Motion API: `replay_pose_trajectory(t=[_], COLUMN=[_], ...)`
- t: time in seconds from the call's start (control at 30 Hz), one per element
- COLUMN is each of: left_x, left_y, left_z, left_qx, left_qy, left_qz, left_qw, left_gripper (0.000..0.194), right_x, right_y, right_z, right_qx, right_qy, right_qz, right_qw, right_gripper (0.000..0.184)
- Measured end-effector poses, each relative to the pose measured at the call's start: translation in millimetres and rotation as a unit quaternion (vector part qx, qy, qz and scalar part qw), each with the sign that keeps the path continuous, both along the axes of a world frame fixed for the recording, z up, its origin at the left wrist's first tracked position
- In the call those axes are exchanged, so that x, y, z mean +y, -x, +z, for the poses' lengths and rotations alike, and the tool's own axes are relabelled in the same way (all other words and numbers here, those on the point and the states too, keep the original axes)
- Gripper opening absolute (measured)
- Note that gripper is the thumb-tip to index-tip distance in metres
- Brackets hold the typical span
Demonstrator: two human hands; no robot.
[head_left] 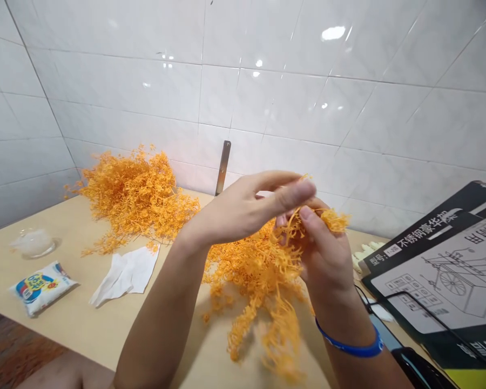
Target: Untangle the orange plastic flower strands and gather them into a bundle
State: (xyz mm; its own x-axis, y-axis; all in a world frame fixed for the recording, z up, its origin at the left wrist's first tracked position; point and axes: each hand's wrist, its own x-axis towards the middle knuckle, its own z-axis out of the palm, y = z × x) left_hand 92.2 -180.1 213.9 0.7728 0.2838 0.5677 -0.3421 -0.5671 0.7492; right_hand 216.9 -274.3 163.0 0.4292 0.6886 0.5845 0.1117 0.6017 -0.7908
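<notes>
My right hand is closed around a bunch of orange artificial flower sprigs, its thumb pressed on the thin stems. Loose strands of the bunch hang down toward the table, slightly blurred. My left hand reaches across from the left, thumb and forefinger drawn together on a bit of orange sprig just above the right hand. Its other fingers are partly hidden. Behind the wrists, more orange sprigs lie on the table, merging in view with the held bunch.
A large heap of orange sprigs stands at the back left. Nearby are white paper, a small printed packet and a clear round container. A printed cardboard box with a black cable leans at right. A metal strip stands against the tiled wall.
</notes>
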Motion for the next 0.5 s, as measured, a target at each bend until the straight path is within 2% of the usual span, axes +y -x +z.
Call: replay_pose_trajectory(t=[0.1, 0.2, 0.3, 0.37, 0.5], left_x=[-0.4, -3.6, -7.3, -8.9, -8.6], left_y=[2.3, -2.4, -7.7, -9.5, -11.7], left_z=[0.8, 0.0, -0.5, -0.6, -2.1], left_qx=[0.036, 0.03, -0.011, -0.036, -0.029], left_qy=[-0.008, 0.032, 0.071, 0.094, 0.125], left_qz=[-0.029, -0.05, -0.028, -0.019, -0.055], left_qw=[0.999, 0.998, 0.997, 0.995, 0.99], left_gripper=[0.031, 0.029, 0.028, 0.029, 0.032], right_x=[-1.7, -0.5, 2.6, 3.8, 0.7], right_y=[-0.9, -1.1, -0.5, -0.2, 0.5], right_z=[-2.3, -4.8, -6.9, -8.9, -11.7], right_qx=[-0.032, -0.057, -0.037, -0.026, -0.056], right_qy=[0.019, 0.041, 0.047, 0.04, 0.022], right_qz=[-0.024, 0.012, 0.023, 0.01, -0.023], right_qw=[0.999, 0.997, 0.998, 0.999, 0.998], right_gripper=[0.019, 0.021, 0.027, 0.027, 0.027])
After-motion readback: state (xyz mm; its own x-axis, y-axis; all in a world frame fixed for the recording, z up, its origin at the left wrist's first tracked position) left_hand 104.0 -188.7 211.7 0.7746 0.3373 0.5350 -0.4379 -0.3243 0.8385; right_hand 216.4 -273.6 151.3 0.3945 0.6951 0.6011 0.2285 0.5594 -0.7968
